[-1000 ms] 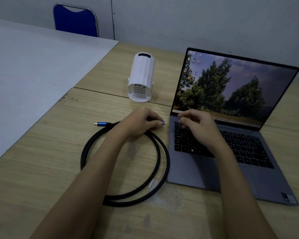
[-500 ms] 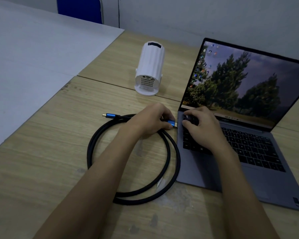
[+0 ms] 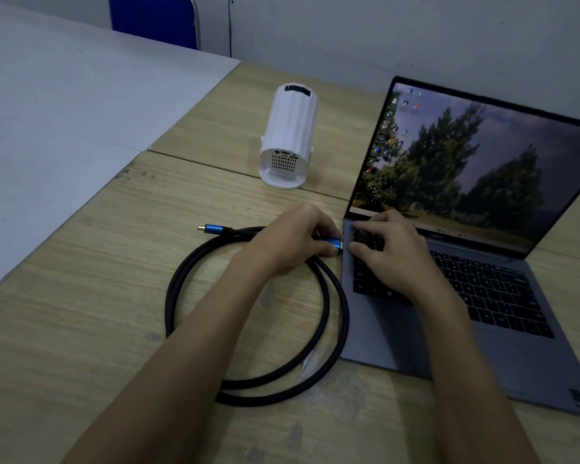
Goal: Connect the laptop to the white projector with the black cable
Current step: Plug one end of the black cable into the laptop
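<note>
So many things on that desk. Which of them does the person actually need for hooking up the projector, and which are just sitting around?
Needed for the job:
- laptop, open and switched on
- white projector, nothing plugged in
- black cable, coiled; left hand holds one blue plug at the laptop's side, right hand steadies the keyboard
- free plug

Just lying about:
- blue chair
- white tabletop

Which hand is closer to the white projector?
Left. The left hand is just in front of the white projector; the right hand rests farther right on the laptop.
</note>
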